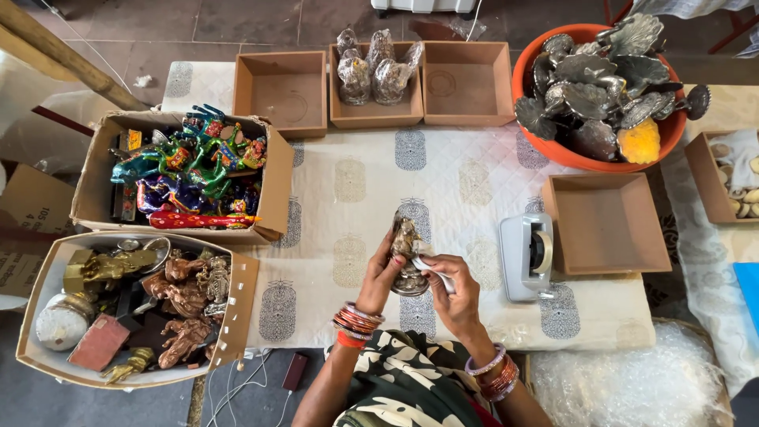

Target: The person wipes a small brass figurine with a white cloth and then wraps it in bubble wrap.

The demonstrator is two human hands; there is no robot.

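Observation:
My left hand [381, 277] grips a small silvery metal figurine [406, 255] wrapped in clear plastic, held upright over the white quilted cloth [356, 190]. My right hand [452, 291] touches the figurine's right side and pinches a pale strip, maybe tape, at its lower edge. Both wrists wear several bangles. A grey tape dispenser [525, 255] stands on the cloth just right of my right hand.
Three brown open boxes line the far edge; the middle box [375, 115] holds wrapped figurines. An orange tub [585, 155] of metal peacock pieces sits far right, an empty brown box [604, 224] below it. Cartons of colourful toys [186, 169] and brass figures [142, 305] stand left.

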